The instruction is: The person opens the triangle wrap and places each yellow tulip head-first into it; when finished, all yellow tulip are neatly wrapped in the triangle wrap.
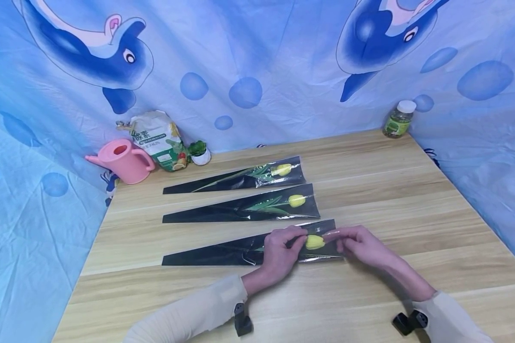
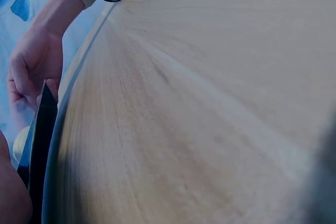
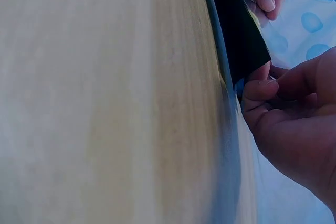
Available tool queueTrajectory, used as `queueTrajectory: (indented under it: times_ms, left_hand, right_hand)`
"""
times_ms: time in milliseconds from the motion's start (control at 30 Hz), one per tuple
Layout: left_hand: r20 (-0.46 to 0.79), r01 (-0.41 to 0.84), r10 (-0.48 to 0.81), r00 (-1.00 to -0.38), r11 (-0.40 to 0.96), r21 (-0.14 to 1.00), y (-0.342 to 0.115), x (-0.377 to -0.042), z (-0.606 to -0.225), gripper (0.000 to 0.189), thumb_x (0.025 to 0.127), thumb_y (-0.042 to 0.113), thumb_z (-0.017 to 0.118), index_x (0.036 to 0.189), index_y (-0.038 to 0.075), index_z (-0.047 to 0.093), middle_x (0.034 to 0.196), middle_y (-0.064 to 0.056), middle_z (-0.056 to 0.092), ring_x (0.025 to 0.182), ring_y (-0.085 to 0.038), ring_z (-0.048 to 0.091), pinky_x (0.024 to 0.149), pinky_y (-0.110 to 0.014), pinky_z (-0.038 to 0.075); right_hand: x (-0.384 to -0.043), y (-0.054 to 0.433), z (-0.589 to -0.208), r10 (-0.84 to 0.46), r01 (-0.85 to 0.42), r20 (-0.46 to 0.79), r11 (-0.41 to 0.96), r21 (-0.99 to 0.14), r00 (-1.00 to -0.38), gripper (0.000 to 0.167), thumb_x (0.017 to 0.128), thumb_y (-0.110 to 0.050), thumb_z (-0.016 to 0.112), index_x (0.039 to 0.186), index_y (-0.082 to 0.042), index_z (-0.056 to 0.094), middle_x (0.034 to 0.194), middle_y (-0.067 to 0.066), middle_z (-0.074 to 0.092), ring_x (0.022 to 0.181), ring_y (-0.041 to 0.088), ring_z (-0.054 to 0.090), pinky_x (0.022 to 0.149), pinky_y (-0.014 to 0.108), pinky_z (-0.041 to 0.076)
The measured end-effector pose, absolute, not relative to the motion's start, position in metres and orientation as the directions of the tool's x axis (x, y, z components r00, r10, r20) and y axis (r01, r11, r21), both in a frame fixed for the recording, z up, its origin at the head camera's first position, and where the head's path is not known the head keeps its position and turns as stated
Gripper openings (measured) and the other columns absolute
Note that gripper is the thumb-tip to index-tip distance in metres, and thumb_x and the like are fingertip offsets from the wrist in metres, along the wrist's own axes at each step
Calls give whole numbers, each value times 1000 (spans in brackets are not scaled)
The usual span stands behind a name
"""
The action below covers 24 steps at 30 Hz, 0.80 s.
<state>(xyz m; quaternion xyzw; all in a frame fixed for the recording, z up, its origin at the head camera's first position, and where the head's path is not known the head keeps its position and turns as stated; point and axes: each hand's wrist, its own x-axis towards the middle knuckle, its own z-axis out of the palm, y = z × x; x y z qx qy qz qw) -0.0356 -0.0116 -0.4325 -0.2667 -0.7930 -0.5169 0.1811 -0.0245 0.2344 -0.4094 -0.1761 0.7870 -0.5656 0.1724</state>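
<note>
A yellow tulip (image 1: 315, 242) lies in the nearest black-backed, clear-fronted flower sleeve (image 1: 223, 254). My left hand (image 1: 281, 252) rests over this sleeve, thumb and index finger pinching it just left of the bloom. At the sleeve's wide right end, my right hand (image 1: 360, 245) grips the edge, its index finger reaching toward the petals. In the right wrist view, the right hand (image 3: 299, 98) has thumb and fingers at a corner of the black sheet (image 3: 239, 40). Only part of the left hand (image 2: 11, 192) shows in the left wrist view.
Two more sleeved tulips, a middle one (image 1: 197, 216) and a far one (image 1: 197, 186), lie behind. At the back left stand a pink watering can (image 1: 128, 164), a white bag (image 1: 159, 143) and a small potted plant (image 1: 200, 155). A white-lidded jar (image 1: 398, 121) stands back right.
</note>
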Motion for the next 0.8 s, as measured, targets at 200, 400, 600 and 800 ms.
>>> queueTrajectory:
  times_ms: [200, 400, 600, 800]
  left_hand:
    - [586, 626, 226, -778, 346, 699, -12, -34, -435, 15, 80, 3, 82, 94, 7, 79, 94, 1, 76, 86, -12, 71, 76, -28, 53]
    - [565, 612, 236, -790, 343, 713, -13, -34, -434, 14, 81, 3, 81, 94, 8, 79, 94, 2, 76, 86, -11, 71, 77, -28, 53]
    - [564, 614, 242, -789, 342, 712, -15, -34, -435, 13, 82, 3, 81, 94, 7, 79, 93, 1, 76, 85, -11, 71, 78, -26, 54]
    - [607, 648, 231, -760, 329, 687, -16, -37, -435, 14, 79, 1, 82, 92, 5, 78, 92, -1, 76, 84, -13, 71, 79, -26, 55]
  right_hand:
    - [-26, 234, -411, -515, -41, -100, 254, -966, -851, 40, 92, 15, 39, 125, 13, 60, 88, 16, 66, 59, 10, 49, 53, 24, 45]
    - [-27, 232, -410, -529, -19, -117, 246, -969, -841, 39, 92, 14, 40, 126, 13, 59, 90, 18, 66, 58, 12, 49, 53, 24, 44]
    - [-27, 232, -410, -526, 8, -139, 243, -970, -839, 36, 93, 11, 42, 126, 13, 59, 84, 19, 65, 55, 8, 46, 50, 20, 40]
    - [-24, 239, -410, -363, 3, -97, 250, -968, -927, 29, 97, 6, 49, 123, 13, 61, 105, 22, 71, 78, 21, 66, 75, 26, 55]
